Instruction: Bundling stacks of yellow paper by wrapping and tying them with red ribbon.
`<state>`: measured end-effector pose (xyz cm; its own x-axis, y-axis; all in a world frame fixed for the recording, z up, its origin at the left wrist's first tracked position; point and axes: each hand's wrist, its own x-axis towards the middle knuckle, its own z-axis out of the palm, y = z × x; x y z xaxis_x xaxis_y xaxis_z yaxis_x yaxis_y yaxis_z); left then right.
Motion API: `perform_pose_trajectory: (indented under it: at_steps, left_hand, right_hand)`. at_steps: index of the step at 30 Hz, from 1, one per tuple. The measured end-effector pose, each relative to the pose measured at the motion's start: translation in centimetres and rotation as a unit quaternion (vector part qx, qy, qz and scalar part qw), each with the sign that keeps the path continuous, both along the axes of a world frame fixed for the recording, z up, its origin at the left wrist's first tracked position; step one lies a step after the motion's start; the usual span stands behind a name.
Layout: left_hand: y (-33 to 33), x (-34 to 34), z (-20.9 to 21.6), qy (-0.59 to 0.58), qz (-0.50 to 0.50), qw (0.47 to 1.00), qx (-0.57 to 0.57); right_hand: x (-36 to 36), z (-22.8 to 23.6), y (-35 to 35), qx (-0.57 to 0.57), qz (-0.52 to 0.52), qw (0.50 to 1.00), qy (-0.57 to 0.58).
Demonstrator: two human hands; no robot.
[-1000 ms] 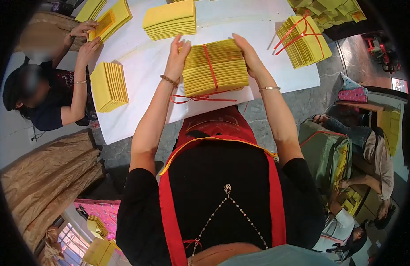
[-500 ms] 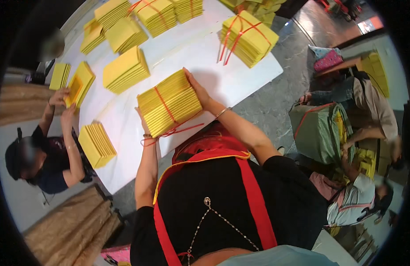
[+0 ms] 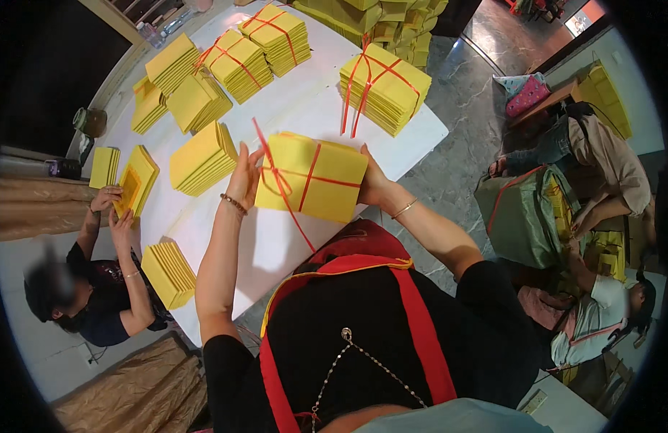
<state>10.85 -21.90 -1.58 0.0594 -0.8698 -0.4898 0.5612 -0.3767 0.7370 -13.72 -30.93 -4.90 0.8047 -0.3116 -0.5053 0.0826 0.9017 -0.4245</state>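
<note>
Between my two hands is a bundle of yellow folded paper packets (image 3: 330, 155), tied crosswise with red string. Its broad upper face shows, with a bow and loose string ends on the left. My left hand (image 3: 244, 175) presses on the bundle's left side, and my right hand (image 3: 376, 180) grips the right side. The bundle is over the near part of the white table (image 3: 265, 249); whether it rests there I cannot tell. Just left of it lies an untied yellow stack (image 3: 204, 159).
Other tied bundles (image 3: 384, 90) and loose yellow stacks (image 3: 169, 274) stand about the table. At the left, a person's hands (image 3: 117, 209) hold a yellow packet with an orange middle. Two people at the right work by a green sack (image 3: 518, 216).
The bundle has been turned between my hands: its ridged edges faced up before, now its flat, string-crossed face does. My left hand has shifted up along its side. The view has moved slightly.
</note>
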Motion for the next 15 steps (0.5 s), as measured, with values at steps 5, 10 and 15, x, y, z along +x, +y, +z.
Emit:
perform_pose_trajectory:
  at_steps: [5,10,15]
  left_hand:
    - [-5.2,1.2,-2.9,-0.031,-0.048,0.998,0.026]
    - [-9.7,-1.1,-2.4,-0.045,-0.076,0.995,0.05]
    - [-9.6,-1.3,-6.2,0.012,0.031,0.999,-0.026]
  right_hand:
    - [-0.3,0.2,-2.4,-0.008,0.028,1.0,0.008]
    - [-1.2,0.7,-4.4,0.039,-0.035,0.991,0.12]
    - [-1.8,0.8,-4.3,-0.092,-0.112,0.97,0.197]
